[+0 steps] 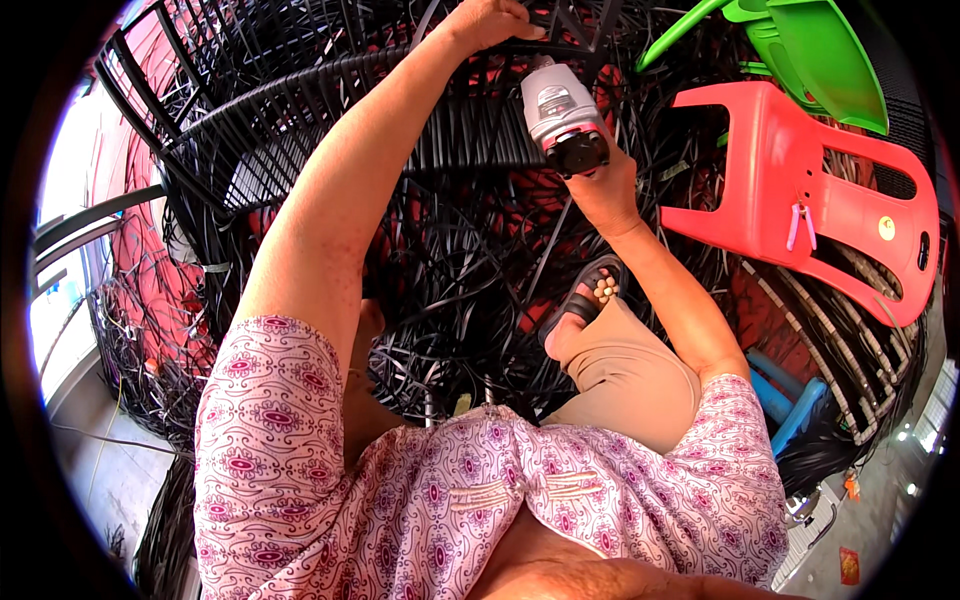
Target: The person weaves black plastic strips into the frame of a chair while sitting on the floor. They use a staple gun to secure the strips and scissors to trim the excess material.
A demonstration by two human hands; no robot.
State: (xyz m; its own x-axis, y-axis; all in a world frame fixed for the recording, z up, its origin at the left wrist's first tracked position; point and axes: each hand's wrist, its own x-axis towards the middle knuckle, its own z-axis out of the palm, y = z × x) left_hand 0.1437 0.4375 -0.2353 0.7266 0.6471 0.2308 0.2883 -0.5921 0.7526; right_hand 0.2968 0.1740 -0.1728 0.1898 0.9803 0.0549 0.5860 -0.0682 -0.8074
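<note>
A black woven furniture frame (330, 95), with slats and strands, stretches across the far side in front of me. My left hand (490, 22) reaches to its far part at the upper edge of the picture. Its fingers are curled against the black frame, and the picture's edge cuts part of the hand off. My right hand (608, 190) is wrapped round a handheld power tool (558, 100), grey with a red and black near end. The tool's far end points toward the frame; its tip is hard to make out against the dark strands.
Loose black strips (460, 300) cover the red floor around my sandalled foot (592, 295). A red plastic chair (770, 170) lies at the right, with a green plastic chair (810, 60) behind it. Wrapped poles (820, 350) and a blue plastic piece (795, 410) are below it.
</note>
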